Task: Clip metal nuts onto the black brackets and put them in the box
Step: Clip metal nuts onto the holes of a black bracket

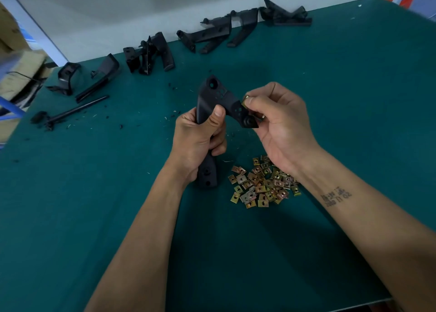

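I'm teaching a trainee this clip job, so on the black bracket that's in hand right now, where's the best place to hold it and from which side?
Probably the long straight shank of the black bracket, wrapped from the left as the left hand does. It is the longest plain stretch, and that leaves the perforated angled end facing right, free for the right hand pinching a metal nut.

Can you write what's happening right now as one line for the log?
left hand: grips black bracket | right hand: pinches metal nut at bracket edge | nut pile: on table

Workshop assembly bench: green mat (354,99), row of black brackets (207,33) along the back edge, loose pile of metal nuts (262,184), plastic shavings (113,120), cardboard boxes (14,59) at left.
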`<action>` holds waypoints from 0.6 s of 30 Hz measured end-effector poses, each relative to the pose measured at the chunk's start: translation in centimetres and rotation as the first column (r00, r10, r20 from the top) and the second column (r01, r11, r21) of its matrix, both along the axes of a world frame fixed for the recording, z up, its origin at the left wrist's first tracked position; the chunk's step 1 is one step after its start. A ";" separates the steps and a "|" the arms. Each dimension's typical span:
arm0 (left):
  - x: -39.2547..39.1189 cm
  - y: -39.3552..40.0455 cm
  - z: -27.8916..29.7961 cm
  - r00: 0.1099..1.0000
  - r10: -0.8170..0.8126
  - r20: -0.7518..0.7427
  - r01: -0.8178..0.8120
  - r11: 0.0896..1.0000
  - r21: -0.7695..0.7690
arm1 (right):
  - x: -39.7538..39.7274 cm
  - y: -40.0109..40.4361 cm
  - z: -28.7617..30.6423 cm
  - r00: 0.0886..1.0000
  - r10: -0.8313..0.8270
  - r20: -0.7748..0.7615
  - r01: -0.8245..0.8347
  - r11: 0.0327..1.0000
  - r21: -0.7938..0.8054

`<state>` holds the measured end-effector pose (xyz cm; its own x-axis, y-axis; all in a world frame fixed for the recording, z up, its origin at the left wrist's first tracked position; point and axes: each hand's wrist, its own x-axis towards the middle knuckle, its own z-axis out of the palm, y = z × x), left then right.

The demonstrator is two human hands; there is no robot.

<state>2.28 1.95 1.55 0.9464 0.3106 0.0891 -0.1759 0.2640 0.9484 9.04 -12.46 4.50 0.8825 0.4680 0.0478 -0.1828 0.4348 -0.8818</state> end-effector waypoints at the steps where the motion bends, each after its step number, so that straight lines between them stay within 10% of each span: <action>1: 0.0 0.0 0.0 1.000 0.006 0.001 -0.006 1.000 0.000 | 0.0 0.0 0.0 1.000 0.000 0.004 0.000 1.000 -0.001; 18: 0.0 0.1 -0.1 1.000 0.012 -0.029 -0.012 1.000 0.009 | 0.0 0.3 -0.5 0.988 0.045 -0.150 -0.039 0.998 0.044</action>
<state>2.29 2.09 1.46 0.9448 0.3212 0.0648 -0.1517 0.2533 0.9554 9.01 -12.20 4.03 0.8605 0.5053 -0.0647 -0.3317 0.4593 -0.8240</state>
